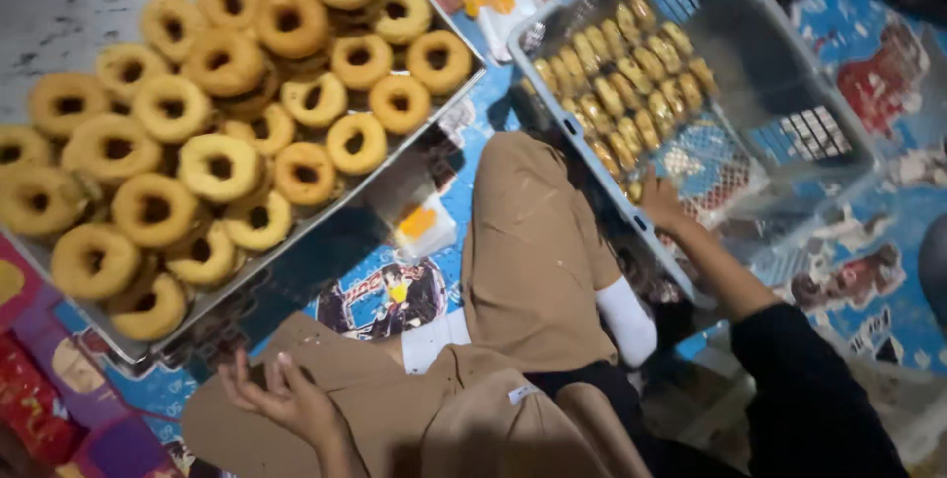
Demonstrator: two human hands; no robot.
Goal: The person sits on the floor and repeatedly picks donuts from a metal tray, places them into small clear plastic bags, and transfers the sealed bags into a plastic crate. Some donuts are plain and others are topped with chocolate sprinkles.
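- Right hand: reaches over the near rim of the crate, fingers loosely together and curled down among the nearest packed doughnuts; whether it is clamped on 1 of them cannot be told.
- Left hand: empty, palm turned up, fingers apart and slightly curled, resting over the tan-clad lap at the near left, just below the near edge of the tray.
- Packed doughnuts: small golden-brown rings standing on edge in about 3 tight rows, running from the far end of the crate toward the right hand; surfaces smooth and evenly browned, no glaze or topping visible.
- Crate: translucent grey plastic with lattice walls, set at the right of the scene; its right portion shows the bare mesh floor.
- Tray: flat metal tray at the left, heaped with loose doughnuts.
- Loose doughnuts: larger-looking golden rings with dark centre holes, lying flat and overlapping in a pile.
- Mat: blue, cartoon-printed floor covering beneath tray and crate.
- Small plastic bag: clear, with an orange patch, lying just beside the tray's near right edge.
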